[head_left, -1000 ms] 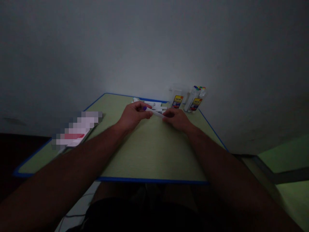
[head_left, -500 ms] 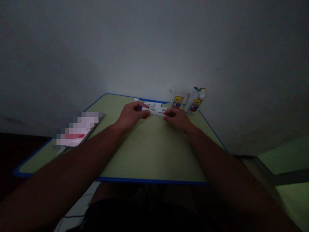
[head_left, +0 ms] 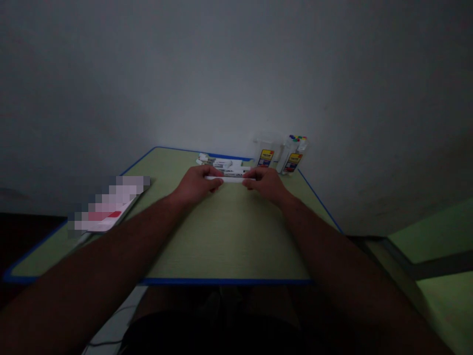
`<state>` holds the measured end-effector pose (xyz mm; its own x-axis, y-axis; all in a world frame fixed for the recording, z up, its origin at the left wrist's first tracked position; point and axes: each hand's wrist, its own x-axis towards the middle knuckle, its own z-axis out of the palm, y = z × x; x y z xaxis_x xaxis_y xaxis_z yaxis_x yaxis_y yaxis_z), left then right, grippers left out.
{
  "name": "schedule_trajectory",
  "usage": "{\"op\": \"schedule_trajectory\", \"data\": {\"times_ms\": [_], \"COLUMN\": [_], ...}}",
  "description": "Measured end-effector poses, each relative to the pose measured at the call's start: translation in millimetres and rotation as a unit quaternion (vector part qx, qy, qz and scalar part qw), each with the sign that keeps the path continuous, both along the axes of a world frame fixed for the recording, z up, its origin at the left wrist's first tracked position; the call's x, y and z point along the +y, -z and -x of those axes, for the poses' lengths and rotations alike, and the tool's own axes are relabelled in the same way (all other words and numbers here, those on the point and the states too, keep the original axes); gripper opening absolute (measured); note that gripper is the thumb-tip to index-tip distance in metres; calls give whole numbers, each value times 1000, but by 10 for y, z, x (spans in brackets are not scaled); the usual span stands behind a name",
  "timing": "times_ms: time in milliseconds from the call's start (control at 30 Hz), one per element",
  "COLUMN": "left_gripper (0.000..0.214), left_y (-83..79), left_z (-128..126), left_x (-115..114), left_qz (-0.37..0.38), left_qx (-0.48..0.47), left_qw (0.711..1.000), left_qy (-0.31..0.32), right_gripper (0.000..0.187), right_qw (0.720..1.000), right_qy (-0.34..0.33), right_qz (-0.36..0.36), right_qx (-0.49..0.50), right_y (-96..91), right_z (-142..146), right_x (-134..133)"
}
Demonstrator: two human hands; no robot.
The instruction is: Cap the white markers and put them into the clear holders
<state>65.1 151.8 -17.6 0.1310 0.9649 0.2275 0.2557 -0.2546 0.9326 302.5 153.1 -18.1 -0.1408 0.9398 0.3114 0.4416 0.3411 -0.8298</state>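
Note:
Between my two hands lies a slim white marker, level and near the far part of the table. The fingers of my left hand pinch its left end. My right hand grips the other end between thumb and fingers. Just behind it, several white markers and small white pieces are grouped, partly covered by my fingers. A clear plastic case with a yellow label stands behind my right hand. Beside that is a second clear case, filled with colour-tipped markers.
The light green table has a blue edge and meets a grey wall. At the left lies a flat pinkish-white object, blurred by pixels. Small white items sit at the back edge. Cables hang below the table.
The marker has turned from a slant to level, and both hands have drawn slightly closer to me. The purple end that showed by my left hand is now hidden. The view has shifted slightly.

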Motion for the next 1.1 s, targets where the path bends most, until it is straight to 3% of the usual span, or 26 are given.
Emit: {"op": "schedule_trajectory", "data": {"times_ms": [333,633,767,1100], "left_gripper": [11,34,25,16], "left_y": [-56,-56,-83,-46], "left_z": [7,-7,-4,17], "left_x": [-18,-40,-80,-37], "left_qz": [-23,-4,16,-33], "left_qx": [-52,-76,-71,-40], "left_qw": [998,997,997,999], "left_qy": [-37,6,24,-1], "right_gripper": [16,23,26,28], "right_qw": [997,994,994,995], "right_qy": [21,0,-12,-13], "right_qz": [42,48,38,26], "right_qx": [64,97,100,93], "right_y": [5,-63,-64,-90], "right_z": [-32,-26,-30,-24], "right_x": [24,-31,-35,-57]}}
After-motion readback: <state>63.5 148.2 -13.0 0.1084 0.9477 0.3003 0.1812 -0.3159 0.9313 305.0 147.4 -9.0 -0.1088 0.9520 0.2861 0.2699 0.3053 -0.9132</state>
